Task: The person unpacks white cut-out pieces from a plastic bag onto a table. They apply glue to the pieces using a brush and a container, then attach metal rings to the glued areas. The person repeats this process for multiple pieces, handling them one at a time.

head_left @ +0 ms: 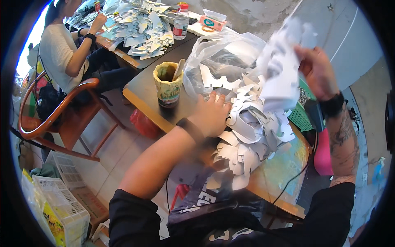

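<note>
My right hand point(319, 72) is raised at the right, its fingers closed on the edge of some white cut-out pieces point(282, 78) with curved holes. Motion blurs these pieces, so I cannot tell how many there are. My left hand point(212, 111) lies with its fingers apart at the left side of a heap of white and grey cut-out pieces point(245, 154). They look like thin sheet, with curved edges and notches. Behind the heap, a clear plastic bag point(224, 49) stands open, with more pieces at its mouth.
A crusted tin point(168, 92) with a flat stick stands left of the bag. A green basket point(302, 111) sits right of the heap. At the far table a person point(61, 49) works beside another heap point(144, 31) and a bottle point(181, 22). A wooden chair point(72, 119) stands left.
</note>
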A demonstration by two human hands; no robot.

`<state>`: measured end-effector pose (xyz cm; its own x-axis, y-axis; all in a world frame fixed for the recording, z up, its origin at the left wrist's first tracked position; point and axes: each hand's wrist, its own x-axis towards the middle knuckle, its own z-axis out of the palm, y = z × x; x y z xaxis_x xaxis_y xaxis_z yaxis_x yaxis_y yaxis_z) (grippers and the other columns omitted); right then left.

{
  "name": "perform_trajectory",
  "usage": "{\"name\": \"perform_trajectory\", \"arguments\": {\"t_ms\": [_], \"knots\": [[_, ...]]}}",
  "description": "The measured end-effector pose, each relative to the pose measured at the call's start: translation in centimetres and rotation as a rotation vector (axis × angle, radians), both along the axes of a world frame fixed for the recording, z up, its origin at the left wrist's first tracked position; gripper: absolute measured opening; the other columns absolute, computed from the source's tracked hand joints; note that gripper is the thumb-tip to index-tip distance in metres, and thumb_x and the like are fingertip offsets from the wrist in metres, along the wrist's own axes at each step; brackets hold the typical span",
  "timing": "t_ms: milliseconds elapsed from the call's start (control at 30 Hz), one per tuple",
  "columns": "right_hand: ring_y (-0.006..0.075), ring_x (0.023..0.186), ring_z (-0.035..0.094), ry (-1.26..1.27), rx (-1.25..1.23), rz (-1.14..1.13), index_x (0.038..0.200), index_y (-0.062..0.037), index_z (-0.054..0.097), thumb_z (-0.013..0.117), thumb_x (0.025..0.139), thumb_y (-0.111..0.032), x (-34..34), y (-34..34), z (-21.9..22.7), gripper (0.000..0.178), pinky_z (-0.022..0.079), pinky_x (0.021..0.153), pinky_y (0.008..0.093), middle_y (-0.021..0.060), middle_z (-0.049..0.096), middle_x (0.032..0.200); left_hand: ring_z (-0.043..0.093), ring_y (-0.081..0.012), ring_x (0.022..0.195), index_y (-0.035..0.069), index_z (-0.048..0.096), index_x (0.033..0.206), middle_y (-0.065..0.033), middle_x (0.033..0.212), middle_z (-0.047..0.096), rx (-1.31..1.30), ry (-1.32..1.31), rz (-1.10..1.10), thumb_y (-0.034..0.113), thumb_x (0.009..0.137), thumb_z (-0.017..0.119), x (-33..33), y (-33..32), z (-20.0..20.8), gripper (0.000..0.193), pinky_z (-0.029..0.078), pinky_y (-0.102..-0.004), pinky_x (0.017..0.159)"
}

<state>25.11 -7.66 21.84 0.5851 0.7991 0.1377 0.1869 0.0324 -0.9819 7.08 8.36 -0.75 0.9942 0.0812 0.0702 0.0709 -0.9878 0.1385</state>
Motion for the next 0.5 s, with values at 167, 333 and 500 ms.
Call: {"name": "perform_trajectory", "arguments": {"t_ms": [167,333,500], "knots": [[0.0111,0.046,0.06,-0.322,-0.699,-0.314,0.093,-0.0002,0.065,0.074,0.097,-0.031,0.6,-4.8,-4.7,0.032,0.047,0.043,0.0239,0.0053,0.063,0.065,0.037,-0.0406,0.149,0.011,0.047,0.151,-0.0179,0.158,0.043,0.003,-0.011,-0.018,0.035,0.095,0.059,0.2,-0.2,0.0,0.061,0.034,-0.0693,0.11],[0.0148,0.058,0.062,-0.908,-0.436,-0.174,0.089,0.0019,0.068,0.07,0.097,-0.025,5.9,-0.7,-4.4,0.029,0.048,0.054,0.0318,0.0071,0.066,0.07,0.037,-0.0408,0.149,0.011,0.048,0.151,-0.0183,0.158,0.043,0.009,0.004,-0.009,0.033,0.095,0.058,0.3,0.1,-0.2,0.061,0.034,-0.0695,0.11],[0.0373,0.072,0.066,-1.333,-0.474,0.328,0.099,0.0009,0.073,0.063,0.096,-0.026,10.0,8.0,-10.0,0.029,0.053,0.073,0.0461,0.0198,0.07,0.081,0.037,-0.0417,0.148,0.01,0.047,0.151,-0.0193,0.158,0.043,0.028,0.034,-0.01,0.033,0.096,0.056,0.1,0.2,0.2,0.06,0.034,-0.0699,0.11]]}}
